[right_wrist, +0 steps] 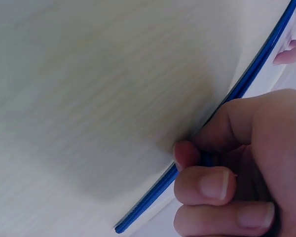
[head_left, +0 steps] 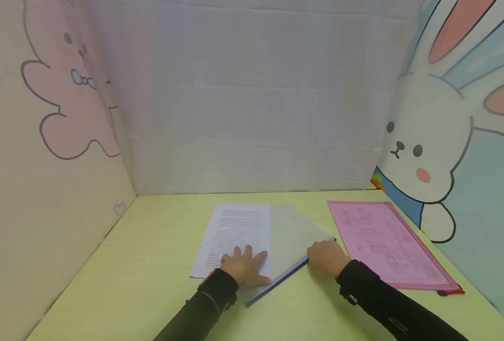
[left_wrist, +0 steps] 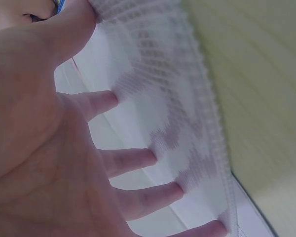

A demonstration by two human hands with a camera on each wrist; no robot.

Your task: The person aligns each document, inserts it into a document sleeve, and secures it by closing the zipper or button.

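A translucent report cover point(head_left: 296, 227) lies slanted on the table, with a blue slide binding bar point(head_left: 277, 282) along its near edge. Its left part overlaps a printed sheet of paper point(head_left: 243, 218). My left hand point(head_left: 245, 269) presses on the cover and paper with fingers spread; the left wrist view shows the fingertips against the clear plastic point(left_wrist: 130, 123). Toward the bar's right end, my right hand point(head_left: 326, 258) grips it. In the right wrist view the thumb and curled fingers pinch the blue bar point(right_wrist: 148, 200), hiding a stretch of it.
At the right lies a pink mesh zip pouch point(head_left: 384, 237) with sheets showing through and a red zip edge. The pale yellow table point(head_left: 120, 274) meets a white sheet point(head_left: 256, 104) hung at the back. Walls with cartoon figures rise on both sides.
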